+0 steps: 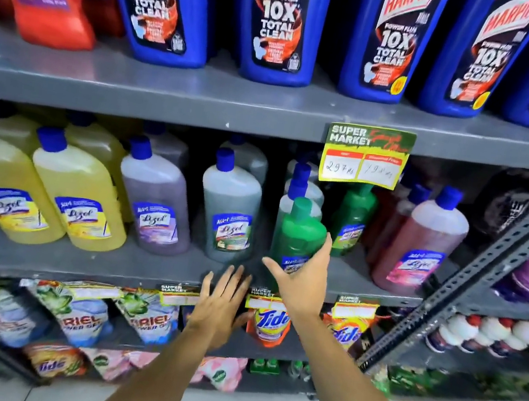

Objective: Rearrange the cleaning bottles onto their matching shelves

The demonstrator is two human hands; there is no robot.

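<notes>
The right hand (pixel 304 281) grasps a green bottle (pixel 299 237) by its lower body, thumb at nine o'clock and fingers behind it, holding it upright at the front of the middle shelf (pixel 73 260). A grey bottle (pixel 229 208) stands at its nine o'clock. The left hand (pixel 222 304) is released, fingers spread, at seven o'clock by the shelf edge.

- Bright, even shop light from above; colours are saturated.
- Soft glare on the blue bottles (pixel 277 22) well above the grip.
- Deep shadow behind the rows under the upper shelf (pixel 169 95).
- The right hand (pixel 303 284) and the green bottle (pixel 299 237) it holds are slightly motion-blurred.
- The pouches (pixel 82 313) below are smeared.
- Wide-angle bending tilts the upright (pixel 473 271), far right of the grip.
</notes>
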